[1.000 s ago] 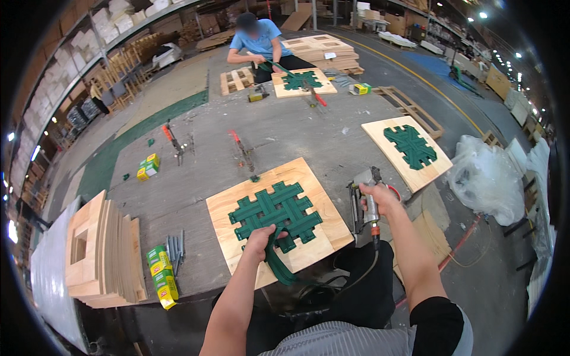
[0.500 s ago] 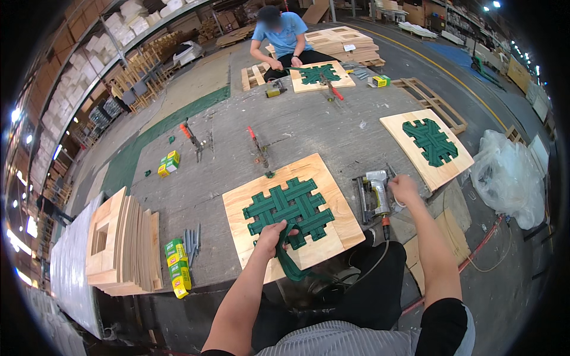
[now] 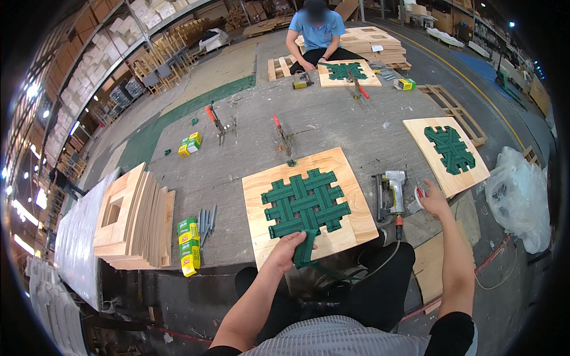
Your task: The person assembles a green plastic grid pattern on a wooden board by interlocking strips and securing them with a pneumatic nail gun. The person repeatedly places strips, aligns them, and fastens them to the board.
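Note:
In front of me lies a square wooden panel (image 3: 350, 222) with green webbing straps (image 3: 309, 202) woven across its middle. At its near edge my left hand (image 3: 287, 251) is closed on the loose end of a green webbing strap (image 3: 305, 248), which trails down over the table edge. My right hand (image 3: 435, 200), to the right of the panel, has its fingers closed around the handle of a pair of scissors (image 3: 420, 193) with red and white grips. Just left of that hand a silver pneumatic staple gun (image 3: 394, 193) lies on the table, its hose attached.
A second webbed panel (image 3: 415, 133) lies at right. Stacked wooden frames (image 3: 133, 219), small yellow-green boxes (image 3: 189, 246) and staple strips (image 3: 208, 222) are at left. Red-handled tools (image 3: 282, 136) stand farther back. Across the table a co-worker (image 3: 317, 35) handles another panel. A plastic bag (image 3: 516, 199) is far right.
My right hand has moved from beside the staple gun toward the right, taking the scissors along. My left hand has drawn the strap end down to the panel's near edge. The view has shifted.

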The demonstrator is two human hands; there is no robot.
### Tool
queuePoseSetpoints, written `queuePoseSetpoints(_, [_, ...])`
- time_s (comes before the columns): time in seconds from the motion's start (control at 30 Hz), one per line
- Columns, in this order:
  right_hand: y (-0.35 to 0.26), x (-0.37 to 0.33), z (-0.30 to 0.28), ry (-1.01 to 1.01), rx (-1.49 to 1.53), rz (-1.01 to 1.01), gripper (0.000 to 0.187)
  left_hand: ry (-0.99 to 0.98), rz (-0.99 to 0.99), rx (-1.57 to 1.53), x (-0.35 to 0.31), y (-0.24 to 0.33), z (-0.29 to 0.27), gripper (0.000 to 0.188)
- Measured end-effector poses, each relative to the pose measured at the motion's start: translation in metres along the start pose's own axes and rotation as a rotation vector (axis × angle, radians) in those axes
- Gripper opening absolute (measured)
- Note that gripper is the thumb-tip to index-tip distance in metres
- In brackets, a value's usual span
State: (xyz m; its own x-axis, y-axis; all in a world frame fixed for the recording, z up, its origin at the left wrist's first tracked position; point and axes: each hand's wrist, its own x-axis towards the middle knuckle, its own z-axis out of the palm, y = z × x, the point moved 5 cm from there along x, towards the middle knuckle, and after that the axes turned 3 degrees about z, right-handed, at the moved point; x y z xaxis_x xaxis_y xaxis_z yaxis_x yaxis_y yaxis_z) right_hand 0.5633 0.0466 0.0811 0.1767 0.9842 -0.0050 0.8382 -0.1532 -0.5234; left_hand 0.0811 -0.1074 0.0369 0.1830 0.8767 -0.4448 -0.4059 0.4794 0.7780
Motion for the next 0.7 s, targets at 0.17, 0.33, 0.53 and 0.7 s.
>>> queuePoseSetpoints(0.17, [-0.132,-0.074,0.039,-0.360,0.134,-0.471,0.060,0.212,0.084,-0.081,-0.006,0.020,-0.039,0.028])
queuePoseSetpoints(0.33, [-0.181,-0.118,0.086,-0.475,-0.325,-0.884,0.049,0.154,0.076,-0.025,0.015,0.036,-0.017,0.029])
queuePoseSetpoints(0.53, [-0.214,-0.107,0.126,-0.522,-0.442,-1.085,0.048,0.132,0.058,-0.017,0.006,0.034,-0.011,0.027])
queuePoseSetpoints(0.7, [-0.233,-0.107,0.142,-0.584,-0.458,-1.174,0.045,0.147,0.049,0.010,0.001,0.031,-0.013,0.026])
